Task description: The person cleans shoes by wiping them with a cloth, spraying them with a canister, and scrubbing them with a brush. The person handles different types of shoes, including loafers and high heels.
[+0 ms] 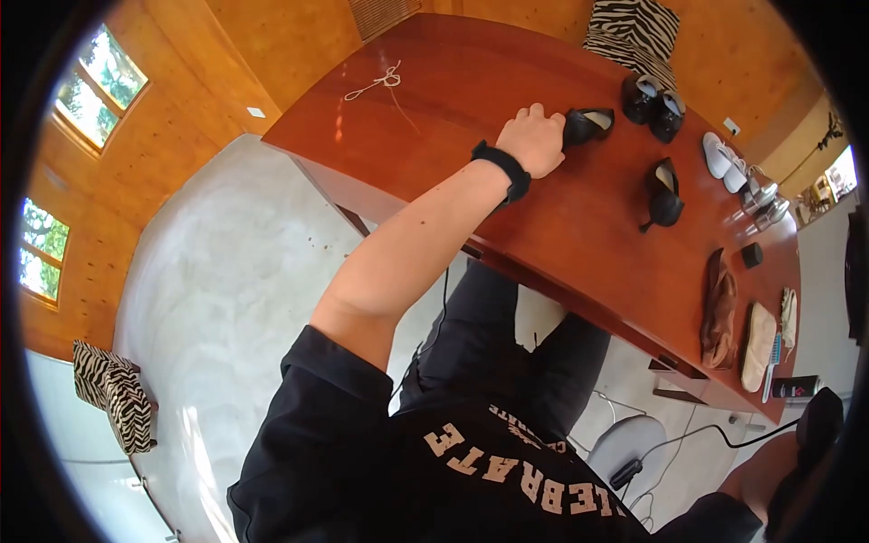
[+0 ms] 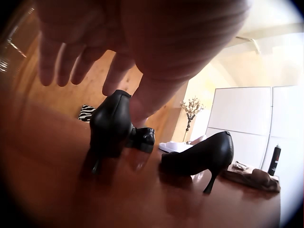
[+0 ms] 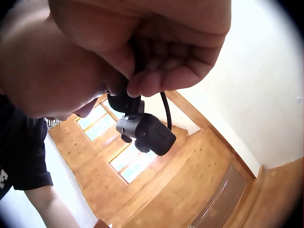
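In the head view my left hand (image 1: 532,140) is over the table beside a black heeled shoe (image 1: 588,125). The left wrist view shows the hand (image 2: 128,85) with its fingers extended, the thumb and index finger against the back of that shoe (image 2: 111,123). A second black heeled shoe (image 2: 202,154) stands to its right, upright on its heel. Close to the face, my right hand (image 3: 166,47) has curled fingers, their tips pinching at the mount of a black head camera (image 3: 147,134); the exact grip is partly hidden.
On the table (image 1: 507,217) are a white cord (image 1: 389,80), shiny black shoes (image 1: 654,107), white shoes (image 1: 722,161), clear shoes (image 1: 765,204), a small black cup (image 1: 751,255), a brown bag (image 1: 720,312), a cream pouch (image 1: 759,346), a blue brush (image 1: 774,362) and a dark spray can (image 1: 797,387).
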Action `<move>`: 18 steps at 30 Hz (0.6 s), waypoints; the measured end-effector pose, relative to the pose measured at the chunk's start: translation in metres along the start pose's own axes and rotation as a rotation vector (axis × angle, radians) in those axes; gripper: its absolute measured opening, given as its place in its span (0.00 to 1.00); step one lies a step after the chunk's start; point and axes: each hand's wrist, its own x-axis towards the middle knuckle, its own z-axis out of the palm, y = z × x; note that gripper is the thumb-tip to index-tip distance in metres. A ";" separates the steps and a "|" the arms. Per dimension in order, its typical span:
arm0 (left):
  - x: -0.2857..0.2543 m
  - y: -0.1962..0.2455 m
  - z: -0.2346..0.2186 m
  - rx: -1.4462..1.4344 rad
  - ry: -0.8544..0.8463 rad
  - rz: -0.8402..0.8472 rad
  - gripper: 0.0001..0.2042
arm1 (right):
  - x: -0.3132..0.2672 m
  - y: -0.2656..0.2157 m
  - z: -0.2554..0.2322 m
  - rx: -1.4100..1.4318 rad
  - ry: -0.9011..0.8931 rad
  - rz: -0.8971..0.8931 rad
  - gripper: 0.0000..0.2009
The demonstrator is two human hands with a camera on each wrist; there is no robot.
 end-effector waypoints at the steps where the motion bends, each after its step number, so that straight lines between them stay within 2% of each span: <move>1: -0.002 0.000 0.001 -0.003 -0.003 -0.008 0.23 | -0.002 -0.003 0.001 0.004 0.002 0.000 0.19; 5: 0.003 0.003 0.004 -0.007 -0.100 -0.084 0.29 | -0.009 -0.017 0.006 0.008 0.026 -0.021 0.18; 9: 0.009 0.000 0.029 -0.074 0.049 -0.092 0.32 | -0.017 -0.023 0.011 0.012 0.039 -0.028 0.18; 12: 0.012 0.001 0.031 -0.155 0.070 -0.125 0.36 | -0.026 -0.018 0.022 0.016 0.033 -0.013 0.18; 16: 0.020 -0.008 0.018 -0.219 0.080 -0.091 0.36 | -0.041 -0.002 0.028 0.012 0.008 0.002 0.18; 18: 0.028 -0.020 0.033 -0.211 0.211 -0.065 0.32 | -0.050 0.006 0.027 0.003 0.013 0.005 0.18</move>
